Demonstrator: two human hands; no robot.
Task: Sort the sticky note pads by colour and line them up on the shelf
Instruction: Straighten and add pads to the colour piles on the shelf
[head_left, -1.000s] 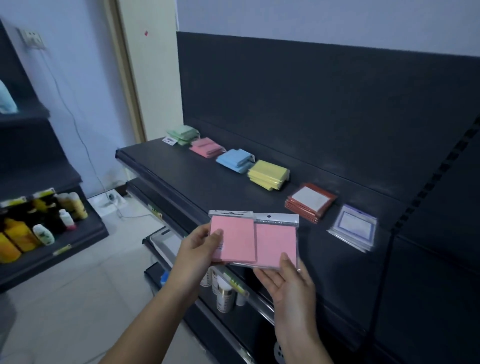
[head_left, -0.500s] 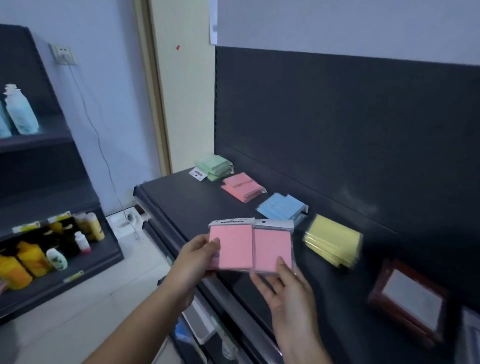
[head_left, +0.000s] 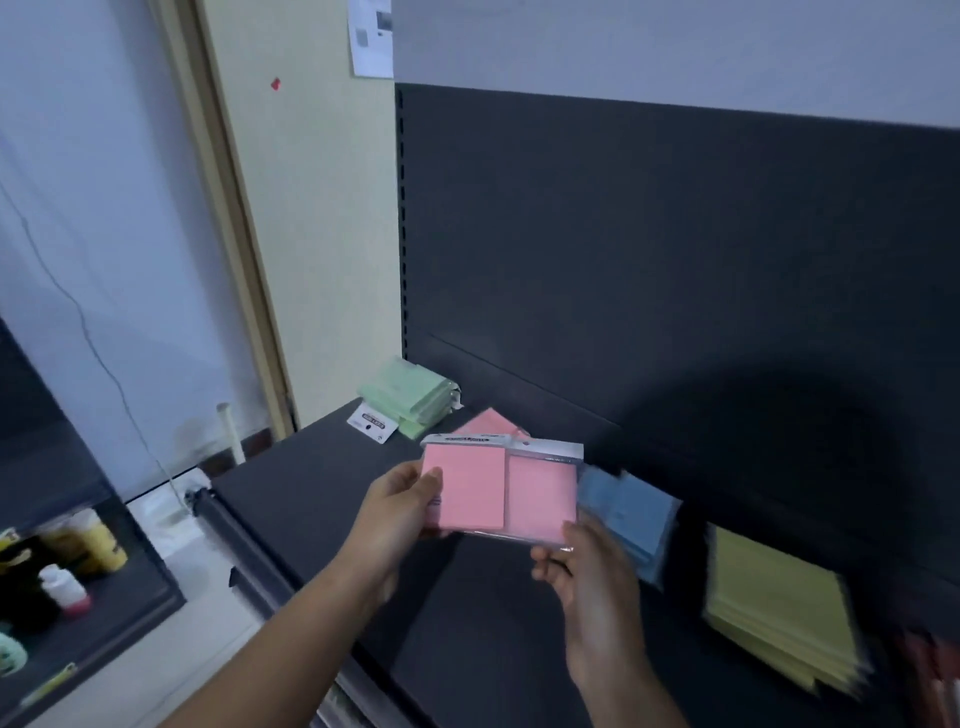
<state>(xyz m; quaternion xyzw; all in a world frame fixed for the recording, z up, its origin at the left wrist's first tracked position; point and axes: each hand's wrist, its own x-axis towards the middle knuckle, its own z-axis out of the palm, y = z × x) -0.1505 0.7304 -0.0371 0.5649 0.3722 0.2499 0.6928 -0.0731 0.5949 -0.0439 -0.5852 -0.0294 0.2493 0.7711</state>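
Observation:
I hold two pink sticky note packs (head_left: 498, 491) side by side above the dark shelf (head_left: 322, 483). My left hand (head_left: 400, 514) grips the left pack's edge, thumb on its face. My right hand (head_left: 587, 571) pinches the lower right corner of the right pack. Just behind the packs lies the pink pile (head_left: 488, 423), mostly hidden by them. A green pile (head_left: 410, 392) sits at the shelf's far left end, a blue pile (head_left: 631, 514) to the right of my hands, and a yellow pile (head_left: 779, 613) further right.
A small white label card (head_left: 371, 423) lies in front of the green pile. A dark back panel (head_left: 675, 260) rises behind the shelf. Red-edged pads (head_left: 935, 670) show blurred at the right edge. A lower side shelf (head_left: 78, 613) with bottles stands at the left.
The view has swung left and closer to the shelf. My hands have carried the two pink packs toward the pink pile, which they now partly cover.

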